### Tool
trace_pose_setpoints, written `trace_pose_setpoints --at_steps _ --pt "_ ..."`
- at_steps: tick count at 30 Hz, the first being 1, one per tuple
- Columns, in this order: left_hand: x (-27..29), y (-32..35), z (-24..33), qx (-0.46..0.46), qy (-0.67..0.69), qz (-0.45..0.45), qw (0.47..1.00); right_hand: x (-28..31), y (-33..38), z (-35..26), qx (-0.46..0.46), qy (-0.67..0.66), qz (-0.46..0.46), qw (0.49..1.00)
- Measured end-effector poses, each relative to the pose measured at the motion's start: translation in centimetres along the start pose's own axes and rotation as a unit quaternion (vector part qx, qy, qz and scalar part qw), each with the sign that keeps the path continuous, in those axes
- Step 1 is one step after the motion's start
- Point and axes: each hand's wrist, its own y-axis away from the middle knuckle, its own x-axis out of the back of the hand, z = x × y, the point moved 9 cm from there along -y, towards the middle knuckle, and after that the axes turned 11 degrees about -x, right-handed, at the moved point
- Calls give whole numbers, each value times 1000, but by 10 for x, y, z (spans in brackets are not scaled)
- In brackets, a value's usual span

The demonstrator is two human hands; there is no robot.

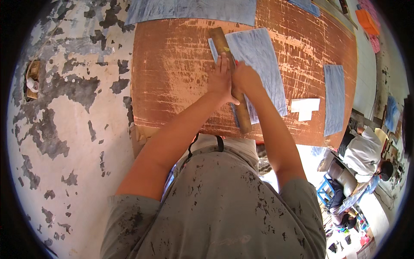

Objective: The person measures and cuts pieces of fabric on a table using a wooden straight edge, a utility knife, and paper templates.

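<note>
A flat wooden bar (244, 116) lies at a slant across a blue streaked sheet (261, 58) on the scratched brown worktable (172, 52). The sheet shows wide on the bar's right, with only a narrow margin on its left. My left hand (221, 82) lies spread on the bar, fingers stretched toward its far end and thumb near the right edge. Against the bar's right edge, my right hand (246, 79) is closed in a fist over the sheet. A bit of red shows at its fingers; the rest of what it grips is hidden.
Another blue sheet (194, 11) lies along the far edge. A white T-shaped piece (305, 108) and a blue strip (334, 99) are at the right. Beyond the table stand an orange box (367, 22) and a seated person (364, 151). A peeling wall (99, 142) borders the left.
</note>
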Motion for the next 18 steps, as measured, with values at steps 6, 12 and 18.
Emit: trace_pose_setpoints --at_steps 6,12,18 --pt "2 1 1 19 11 -1 1000 -44 86 63 -2 -31 1 1000" --pt "1 2 0 27 3 -5 1000 -76 161 117 -104 -62 -68 990" --pt "4 1 1 15 -4 13 1000 -101 221 155 -147 -70 -88 983"
